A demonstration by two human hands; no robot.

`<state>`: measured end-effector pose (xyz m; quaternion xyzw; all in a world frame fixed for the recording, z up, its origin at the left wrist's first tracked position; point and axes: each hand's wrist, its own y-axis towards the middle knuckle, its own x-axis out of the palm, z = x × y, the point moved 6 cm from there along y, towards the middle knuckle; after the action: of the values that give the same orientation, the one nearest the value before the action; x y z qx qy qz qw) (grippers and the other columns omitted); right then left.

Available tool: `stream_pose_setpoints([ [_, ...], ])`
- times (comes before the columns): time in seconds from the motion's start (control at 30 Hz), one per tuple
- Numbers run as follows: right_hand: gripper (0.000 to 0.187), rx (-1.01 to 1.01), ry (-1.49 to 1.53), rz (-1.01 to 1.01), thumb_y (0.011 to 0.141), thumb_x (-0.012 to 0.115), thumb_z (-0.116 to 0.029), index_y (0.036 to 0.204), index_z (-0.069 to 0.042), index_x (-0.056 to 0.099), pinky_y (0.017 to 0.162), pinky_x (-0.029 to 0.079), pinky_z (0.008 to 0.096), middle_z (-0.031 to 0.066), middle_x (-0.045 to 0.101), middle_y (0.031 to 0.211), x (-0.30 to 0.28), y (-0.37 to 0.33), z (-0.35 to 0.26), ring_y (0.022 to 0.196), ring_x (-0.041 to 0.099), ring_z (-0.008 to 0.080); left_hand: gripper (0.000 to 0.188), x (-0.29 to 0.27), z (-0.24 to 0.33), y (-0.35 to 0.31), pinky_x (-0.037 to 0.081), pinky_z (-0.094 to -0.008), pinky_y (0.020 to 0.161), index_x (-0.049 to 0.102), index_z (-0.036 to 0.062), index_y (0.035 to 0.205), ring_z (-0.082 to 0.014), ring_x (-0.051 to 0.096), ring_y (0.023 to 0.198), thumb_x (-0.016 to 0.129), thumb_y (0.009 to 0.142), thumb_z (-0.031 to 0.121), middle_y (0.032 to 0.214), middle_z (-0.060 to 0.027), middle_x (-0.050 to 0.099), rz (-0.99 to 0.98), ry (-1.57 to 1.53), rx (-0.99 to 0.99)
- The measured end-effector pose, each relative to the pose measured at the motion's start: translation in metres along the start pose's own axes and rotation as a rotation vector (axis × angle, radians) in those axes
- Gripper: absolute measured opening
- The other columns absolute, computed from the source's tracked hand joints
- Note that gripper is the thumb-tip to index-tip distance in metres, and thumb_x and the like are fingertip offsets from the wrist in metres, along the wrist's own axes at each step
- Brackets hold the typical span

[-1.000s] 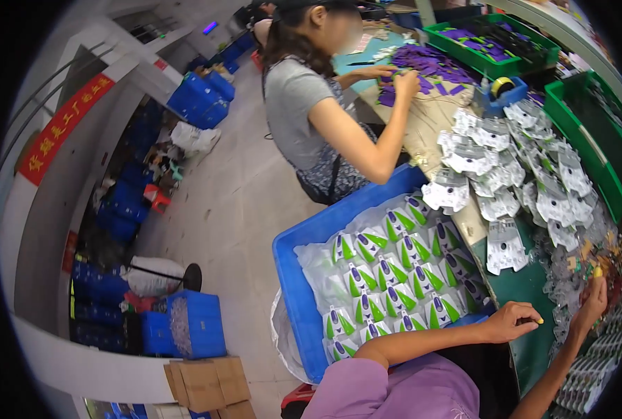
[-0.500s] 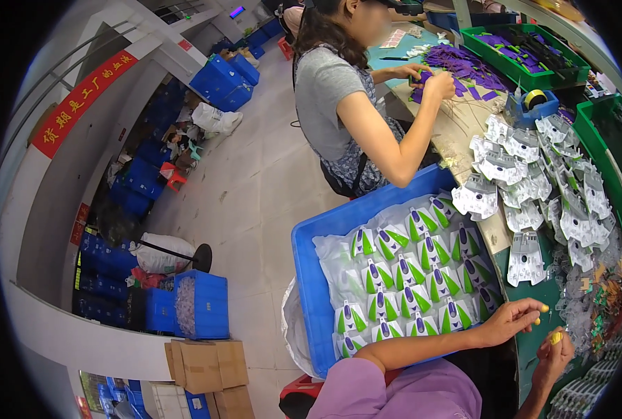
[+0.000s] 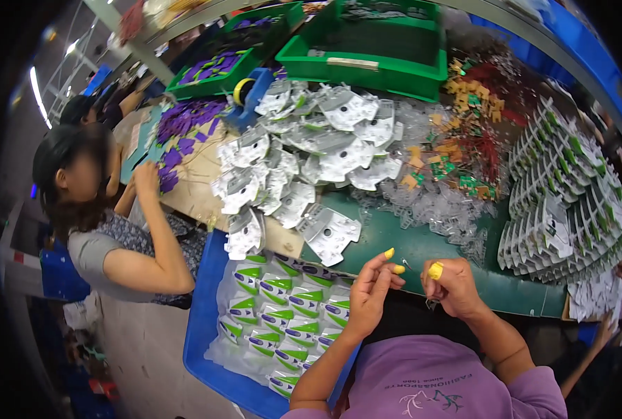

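My left hand (image 3: 370, 293) is over the front edge of the green table, its yellow-covered fingertips stretched out and slightly apart. Just past those fingertips is a tiny shiny piece (image 3: 405, 264), too small to name; no grip on it shows. To its right, my right hand (image 3: 457, 288) is curled closed, with a yellow cover on one digit. A small greyish bit (image 3: 432, 304) pokes out below its fingers, its kind unclear. Beyond both hands lie loose clear plastic parts (image 3: 423, 216) and a heap of white-and-grey shell parts (image 3: 328, 234).
A blue crate (image 3: 203, 342) of green-and-white shells stands at my left, below the table edge. Stacked shells (image 3: 569, 209) rise at right. Small circuit boards with wires (image 3: 464, 174), green trays (image 3: 363, 63) and a tape roll (image 3: 242, 91) lie farther back. A co-worker (image 3: 136, 258) sits at left.
The view has swung to the right, showing more of the table and the stacked shells. My right hand remains closed, and my left fingers are still stretched out.
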<state>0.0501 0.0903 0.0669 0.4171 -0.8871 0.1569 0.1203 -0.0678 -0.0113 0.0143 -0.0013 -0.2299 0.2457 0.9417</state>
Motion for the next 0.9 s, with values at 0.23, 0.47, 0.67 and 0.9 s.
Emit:
stream_pose_setpoints([
  [0.23, 0.04, -0.019, -0.077, -0.019, 0.098, 0.056, -0.026, 0.067, -0.001, 0.064, 0.047, 0.033, 0.0223, 0.0006, 0.055, 0.057, -0.017, -0.018, 0.006, 0.049, 0.043, 0.0048, 0.023, 0.018, -0.001, 0.006, 0.052, -0.0275, 0.088, 0.062, -0.0005, 0.121, -0.0129, 0.064, 0.097, 0.057, 0.1, 0.007, 0.109, -0.0082, 0.066, -0.045, 0.055, 0.084],
  [0.47, 0.005, -0.361, -0.532, 0.141, 0.085, 0.066, 0.0, 0.088, 0.001, 0.069, 0.051, 0.043, 0.0228, 0.0061, 0.066, 0.085, -0.009, -0.012, -0.015, 0.061, 0.054, 0.0071, 0.017, 0.012, 0.0, 0.005, 0.052, -0.0229, 0.084, 0.068, -0.002, 0.107, -0.0103, 0.064, 0.095, 0.068, 0.09, -0.005, 0.107, -0.0072, 0.067, 0.046, 0.045, 0.139],
  [0.67, 0.013, -0.416, -0.78, 0.173, 0.079, 0.069, 0.003, 0.091, -0.001, 0.07, 0.051, 0.044, 0.0248, 0.0092, 0.068, 0.087, -0.001, -0.01, -0.017, 0.06, 0.057, 0.0115, 0.017, 0.009, -0.008, 0.005, 0.054, -0.0236, 0.08, 0.067, -0.0017, 0.101, -0.0108, 0.066, 0.089, 0.07, 0.086, -0.008, 0.099, -0.0078, 0.071, 0.083, 0.076, 0.136],
  [0.9, 0.011, -0.512, -0.944, 0.187, 0.075, 0.069, 0.002, 0.085, -0.001, 0.067, 0.051, 0.046, 0.0288, 0.0101, 0.068, 0.081, 0.003, -0.006, -0.022, 0.061, 0.06, 0.0185, 0.02, 0.012, -0.015, 0.01, 0.051, -0.0197, 0.076, 0.067, -0.0006, 0.109, -0.0071, 0.064, 0.088, 0.068, 0.09, -0.004, 0.098, -0.0033, 0.068, 0.045, 0.065, 0.126],
])
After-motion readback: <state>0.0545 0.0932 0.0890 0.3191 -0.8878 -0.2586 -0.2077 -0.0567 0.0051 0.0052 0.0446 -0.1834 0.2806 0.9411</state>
